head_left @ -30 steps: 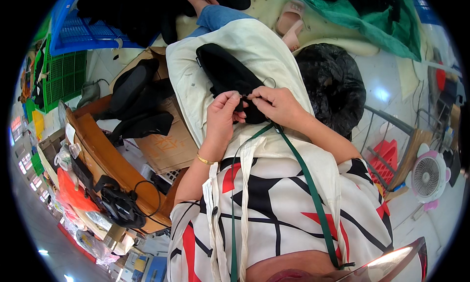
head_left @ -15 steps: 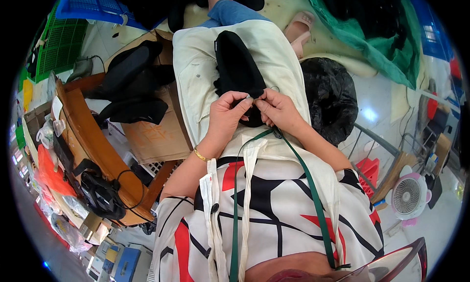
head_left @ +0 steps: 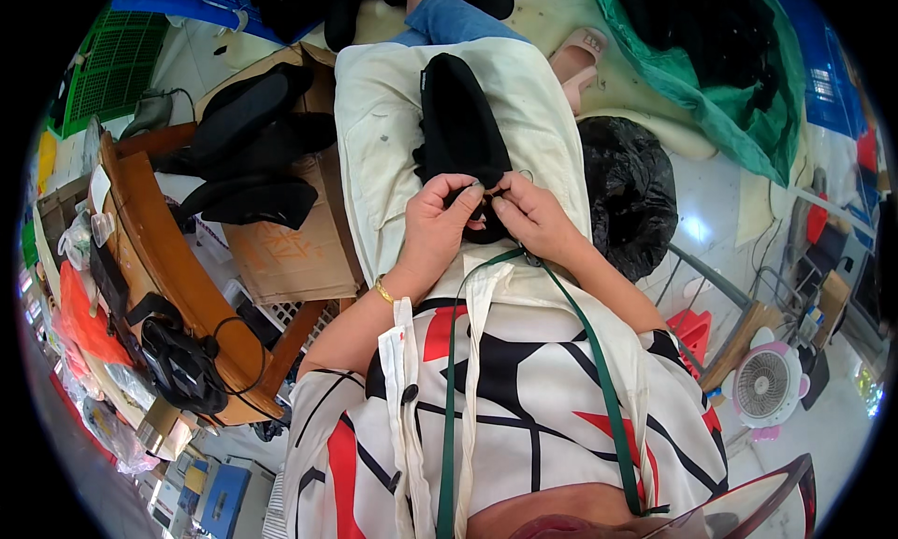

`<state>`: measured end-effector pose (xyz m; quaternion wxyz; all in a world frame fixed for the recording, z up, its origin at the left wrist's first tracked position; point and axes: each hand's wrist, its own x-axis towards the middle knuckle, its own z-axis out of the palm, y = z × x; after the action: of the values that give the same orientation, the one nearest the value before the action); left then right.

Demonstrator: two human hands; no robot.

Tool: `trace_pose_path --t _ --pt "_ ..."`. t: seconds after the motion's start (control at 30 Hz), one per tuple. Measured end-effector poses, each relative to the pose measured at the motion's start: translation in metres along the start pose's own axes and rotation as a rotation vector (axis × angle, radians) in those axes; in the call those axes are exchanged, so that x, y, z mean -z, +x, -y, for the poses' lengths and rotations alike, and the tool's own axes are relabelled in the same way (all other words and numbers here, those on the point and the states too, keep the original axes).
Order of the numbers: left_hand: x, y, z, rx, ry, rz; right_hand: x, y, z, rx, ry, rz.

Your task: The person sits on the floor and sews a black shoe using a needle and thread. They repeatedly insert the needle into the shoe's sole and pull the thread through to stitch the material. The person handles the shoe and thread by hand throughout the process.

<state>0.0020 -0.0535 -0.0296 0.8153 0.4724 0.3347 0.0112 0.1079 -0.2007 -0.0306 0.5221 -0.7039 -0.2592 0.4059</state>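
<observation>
Centrally, black slipper [head_left: 458,118] on cream apron [head_left: 379,160]; cardboard box [head_left: 285,258], tiled floor [head_left: 702,211]

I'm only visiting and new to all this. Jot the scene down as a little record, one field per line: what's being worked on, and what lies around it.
Left grip: thumb and forefinger pinched together at the near end of the black shoe
Right grip: pinched at the same end, beside the left
Between the fingertips: too small to tell
Lap: white cloth under the shoe
Left side: more black shoes, cardboard box
Right side: black bag, fan
Ahead, to the right: pink slipper
</observation>
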Motion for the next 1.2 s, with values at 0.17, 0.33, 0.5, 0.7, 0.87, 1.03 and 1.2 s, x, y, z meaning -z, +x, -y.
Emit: trace_pose_path --t 0.17,0.33,0.5,0.7,0.87,1.03,1.2 --pt "-0.001 0.0 0.0 -0.023 -0.005 -0.014 0.002 -0.001 0.005 -0.053 0.012 0.027" --pt "-0.004 -0.001 0.0 -0.032 0.045 -0.025 -0.002 -0.001 0.01 -0.226 0.158 0.049" --pt "-0.004 0.0 0.001 -0.027 0.138 -0.025 -0.005 0.003 0.006 -0.307 0.337 0.025" --pt "-0.003 -0.001 -0.003 -0.042 0.191 -0.023 0.001 0.006 0.002 -0.348 0.499 0.055" --pt "-0.002 -0.001 -0.006 -0.03 0.189 -0.013 0.002 0.007 0.002 -0.321 0.535 0.081" --pt "-0.004 -0.002 -0.005 -0.024 0.191 -0.025 0.001 0.006 -0.004 -0.281 0.661 0.068" --pt "-0.004 -0.002 -0.004 -0.024 0.155 -0.046 0.006 0.002 -0.004 -0.284 0.676 0.115"
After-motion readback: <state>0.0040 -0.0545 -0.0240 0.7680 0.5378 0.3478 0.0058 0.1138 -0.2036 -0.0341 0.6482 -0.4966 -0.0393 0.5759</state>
